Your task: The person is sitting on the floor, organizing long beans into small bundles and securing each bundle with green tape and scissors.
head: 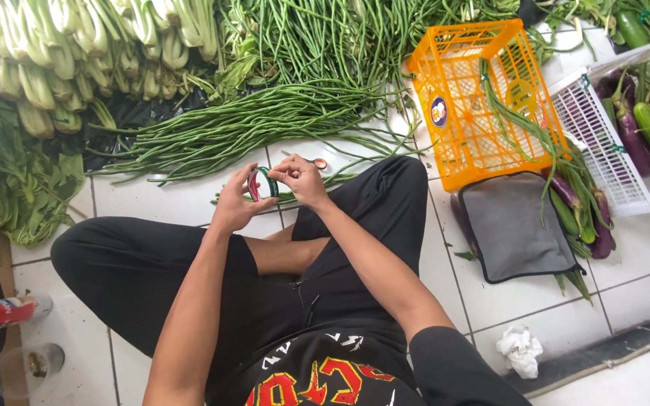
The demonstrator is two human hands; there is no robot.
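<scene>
Hands, left [233, 201] and right [300, 180], both pinch a small green-and-red tape roll [263, 184].

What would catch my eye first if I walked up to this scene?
Probably the bright orange crate tipped on its side at upper right, beside heaps of long beans on the tiled floor. In the middle, the left hand and right hand hold a small roll of tape between them.

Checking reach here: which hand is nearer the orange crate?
Right. The right hand is nearer the orange crate, which lies to its right; the left hand sits farther left.
</scene>
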